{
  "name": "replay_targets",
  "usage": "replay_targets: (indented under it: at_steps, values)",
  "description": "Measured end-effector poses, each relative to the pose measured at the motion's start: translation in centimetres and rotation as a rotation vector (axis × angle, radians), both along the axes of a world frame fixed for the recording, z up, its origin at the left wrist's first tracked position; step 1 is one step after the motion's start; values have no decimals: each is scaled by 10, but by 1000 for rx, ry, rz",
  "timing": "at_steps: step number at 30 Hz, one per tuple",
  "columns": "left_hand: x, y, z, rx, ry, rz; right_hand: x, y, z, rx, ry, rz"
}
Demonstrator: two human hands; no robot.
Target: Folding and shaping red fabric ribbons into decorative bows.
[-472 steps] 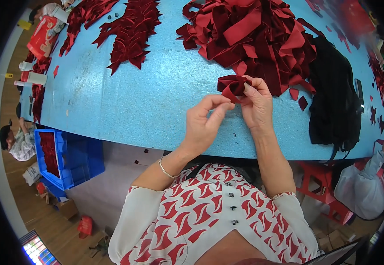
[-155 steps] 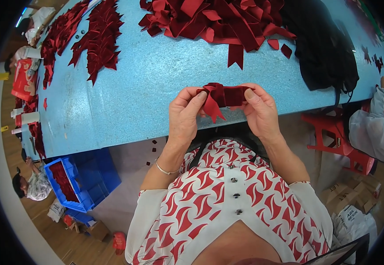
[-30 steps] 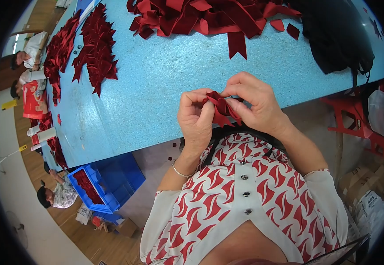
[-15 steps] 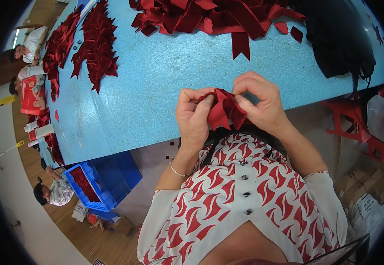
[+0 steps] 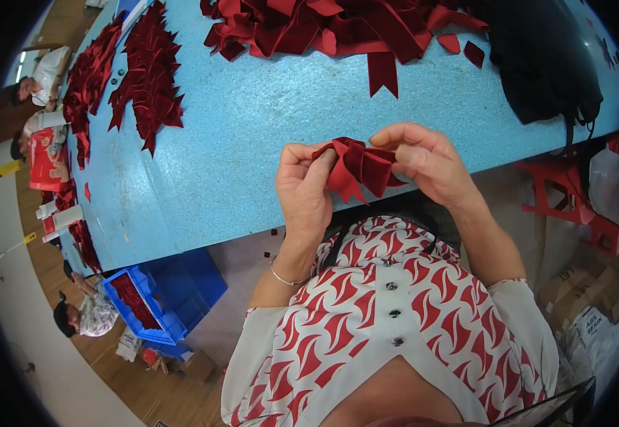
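While you held the bow above the tabletop edge, your left hand and right hand were both pinched on it; any slackened pinch could probably let the folds spring open.

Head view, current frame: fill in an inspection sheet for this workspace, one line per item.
Surface: blue table, speckled, bare in the middle.
Job's things: folded red ribbon bow, held above the table's near edge.
Clutter: heap of red ribbon at the far edge; rows of cut red pieces far left; black bag far right.
Grippers: left hand and right hand both pinch the bow.
Cables: nothing seen.
Surroundings: blue crate of red pieces on the floor, red stool, cardboard boxes, other people at left.
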State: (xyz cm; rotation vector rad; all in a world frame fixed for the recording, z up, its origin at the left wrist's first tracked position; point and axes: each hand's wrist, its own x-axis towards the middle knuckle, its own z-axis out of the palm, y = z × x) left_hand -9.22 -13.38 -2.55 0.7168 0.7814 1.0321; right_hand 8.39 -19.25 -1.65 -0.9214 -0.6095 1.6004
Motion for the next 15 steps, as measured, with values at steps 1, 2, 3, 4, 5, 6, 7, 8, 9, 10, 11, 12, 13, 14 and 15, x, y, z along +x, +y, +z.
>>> replay_targets:
  at_steps: [1,2,3,4,5,6,7,8,9,10,11,12,13,14,15]
  values:
    - [0,0,0,-1,-1,-1,-1,-1,1,-1,-1,-1]
    - [0,0,0,-1,6,1,-2,-1,2,14,-24,-8]
    - [0,0,0,-1,13,3,-3,-1,3,29,-48,-14]
    - [1,0,1,0,21,5,-4,-1,4,45,-71,-20]
    - [2,0,2,0,21,4,-5,0,4,45,-71,-21]
    - [3,-1,3,-1,24,-4,-6,1,4,50,-92,-23]
    - [4,-2,4,-2,27,-12,-7,3,4,54,-113,-24]
    - [5,-3,5,-3,29,-20,-7,3,4,59,-135,-24]
    - [4,-3,4,-2,29,-18,-7,4,3,60,-135,-23]
    - [2,-4,1,-5,30,-34,-7,4,3,59,-174,-27]
    - [0,-4,-1,-8,30,-50,-6,5,3,57,-212,-31]
    - [-1,-4,-2,-11,30,-66,-7,5,3,55,-251,-35]
    - [0,-4,1,-11,30,-65,-7,5,4,56,-252,-33]
    - [2,-4,7,-19,51,-95,-7,4,7,60,-251,-42]
    - [4,-4,13,-27,72,-125,-7,4,9,64,-250,-50]
